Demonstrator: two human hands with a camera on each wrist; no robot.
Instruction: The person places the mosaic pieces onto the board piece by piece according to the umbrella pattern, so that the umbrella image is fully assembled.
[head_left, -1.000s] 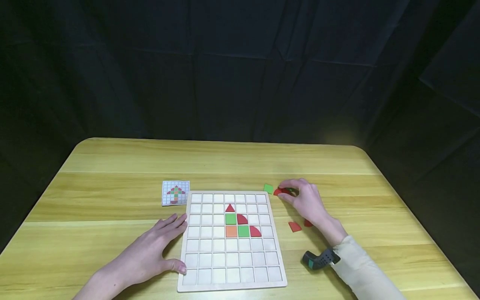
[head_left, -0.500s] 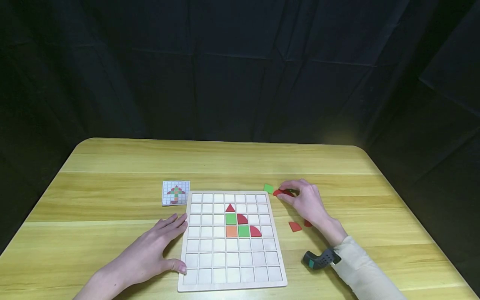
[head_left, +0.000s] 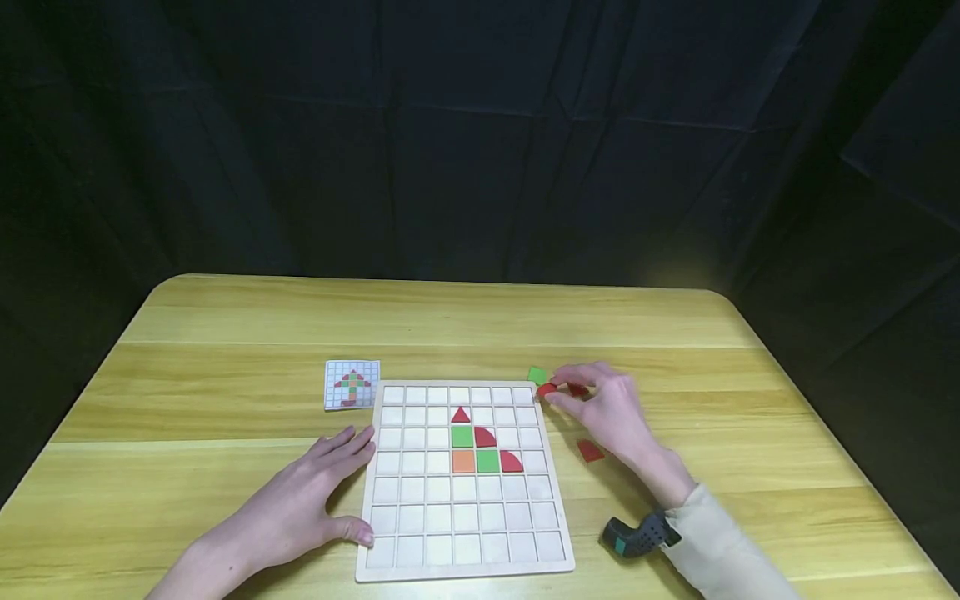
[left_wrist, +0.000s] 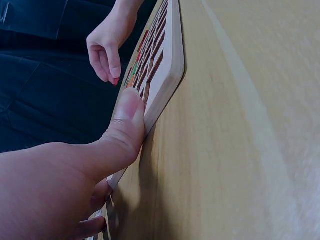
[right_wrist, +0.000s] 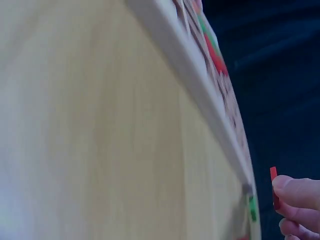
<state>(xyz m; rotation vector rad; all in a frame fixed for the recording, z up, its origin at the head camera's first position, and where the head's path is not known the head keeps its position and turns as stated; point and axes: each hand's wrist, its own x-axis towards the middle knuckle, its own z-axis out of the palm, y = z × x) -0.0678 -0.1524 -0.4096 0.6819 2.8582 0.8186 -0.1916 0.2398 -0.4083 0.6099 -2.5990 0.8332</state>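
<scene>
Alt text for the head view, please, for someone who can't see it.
A person's right hand pinches a red tile by the far right corner of a grid board holding six red, green and orange tiles. The left hand touches the board's left edge; a pattern card lies beyond that hand.

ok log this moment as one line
left hand: touching left edge of grid board | right hand: pinching red piece near board's far right corner | on board: six coloured pieces

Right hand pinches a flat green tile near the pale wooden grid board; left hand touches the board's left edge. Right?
Wrong colour: the right hand pinches a flat red tile, as the head view shows. The rest holds.
</scene>
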